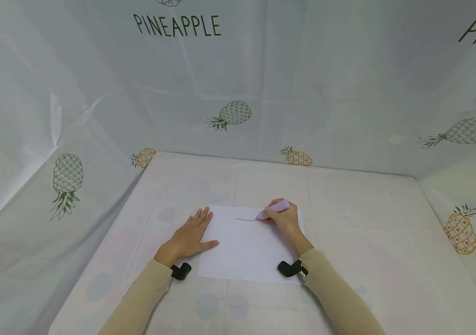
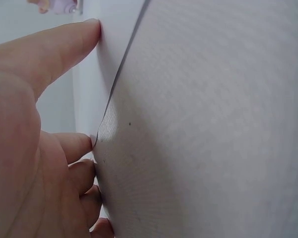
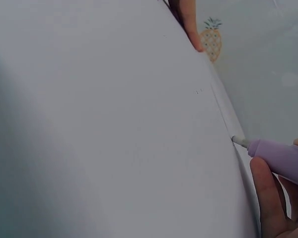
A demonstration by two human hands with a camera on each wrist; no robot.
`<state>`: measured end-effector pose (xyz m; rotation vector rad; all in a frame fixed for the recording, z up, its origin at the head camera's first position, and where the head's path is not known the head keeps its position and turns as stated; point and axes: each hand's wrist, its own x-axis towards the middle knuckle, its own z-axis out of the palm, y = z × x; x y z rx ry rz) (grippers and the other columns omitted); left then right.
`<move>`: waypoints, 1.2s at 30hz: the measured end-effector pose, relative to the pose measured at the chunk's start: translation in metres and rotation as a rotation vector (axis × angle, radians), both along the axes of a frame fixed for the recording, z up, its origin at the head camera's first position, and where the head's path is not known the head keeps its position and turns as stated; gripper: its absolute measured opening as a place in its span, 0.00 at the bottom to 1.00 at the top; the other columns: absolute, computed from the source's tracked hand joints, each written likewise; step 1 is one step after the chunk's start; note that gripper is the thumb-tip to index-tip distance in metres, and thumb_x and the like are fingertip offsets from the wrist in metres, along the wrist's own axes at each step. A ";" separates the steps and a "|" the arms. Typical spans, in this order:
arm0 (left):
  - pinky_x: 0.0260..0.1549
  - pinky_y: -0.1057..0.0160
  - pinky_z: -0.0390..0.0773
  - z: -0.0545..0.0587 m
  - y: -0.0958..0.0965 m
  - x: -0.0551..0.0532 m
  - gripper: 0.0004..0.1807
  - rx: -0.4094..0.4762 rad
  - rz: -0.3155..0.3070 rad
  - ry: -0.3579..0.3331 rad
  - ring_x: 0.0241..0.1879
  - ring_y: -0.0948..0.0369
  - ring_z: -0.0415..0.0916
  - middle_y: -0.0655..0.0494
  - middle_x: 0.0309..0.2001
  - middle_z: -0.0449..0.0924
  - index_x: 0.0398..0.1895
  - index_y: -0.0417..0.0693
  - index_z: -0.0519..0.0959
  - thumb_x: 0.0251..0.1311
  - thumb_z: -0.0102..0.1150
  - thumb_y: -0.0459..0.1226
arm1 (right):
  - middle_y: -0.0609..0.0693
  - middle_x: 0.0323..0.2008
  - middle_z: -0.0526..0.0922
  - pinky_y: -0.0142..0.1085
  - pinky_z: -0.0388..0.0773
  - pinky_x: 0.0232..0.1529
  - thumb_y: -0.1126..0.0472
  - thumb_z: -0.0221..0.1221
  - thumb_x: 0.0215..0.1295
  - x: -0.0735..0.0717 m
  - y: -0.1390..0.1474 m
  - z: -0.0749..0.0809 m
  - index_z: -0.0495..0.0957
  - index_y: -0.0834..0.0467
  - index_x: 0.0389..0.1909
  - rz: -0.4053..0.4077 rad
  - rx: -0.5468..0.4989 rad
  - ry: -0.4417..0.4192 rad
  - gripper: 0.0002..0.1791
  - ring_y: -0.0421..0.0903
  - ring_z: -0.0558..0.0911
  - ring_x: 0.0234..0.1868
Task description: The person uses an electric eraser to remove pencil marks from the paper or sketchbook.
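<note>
A sheet of white paper (image 1: 246,251) lies on the table. My right hand (image 1: 287,221) pinches a chunky lilac pen (image 1: 278,206) between thumb and fingers, tilted, its tip at the paper. A thin dark line (image 1: 244,219) runs leftward from that tip. Seen from the right wrist, the lilac pen (image 3: 278,157) has a narrow pale tip touching the sheet. My left hand (image 1: 189,237) is spread at the paper's left edge, fingers straight and thumb on the sheet. In the left wrist view, the thumb (image 2: 64,49) presses on the paper beside its edge.
A pale cloth with faint coloured dots covers the table (image 1: 367,242). Behind it hangs a white curtain (image 1: 338,93) printed with pineapples and lettering. Small black devices (image 1: 181,271) are worn at both wrists, over beige sleeves (image 1: 141,295).
</note>
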<state>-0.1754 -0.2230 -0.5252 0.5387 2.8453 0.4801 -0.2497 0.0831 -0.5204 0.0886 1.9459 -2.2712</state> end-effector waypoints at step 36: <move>0.72 0.42 0.48 0.000 0.000 0.002 0.53 0.011 -0.002 0.015 0.77 0.43 0.38 0.39 0.79 0.40 0.78 0.35 0.48 0.65 0.56 0.62 | 0.58 0.31 0.80 0.45 0.86 0.30 0.84 0.64 0.48 -0.004 -0.007 -0.018 0.74 0.74 0.39 -0.023 -0.044 0.052 0.16 0.51 0.86 0.31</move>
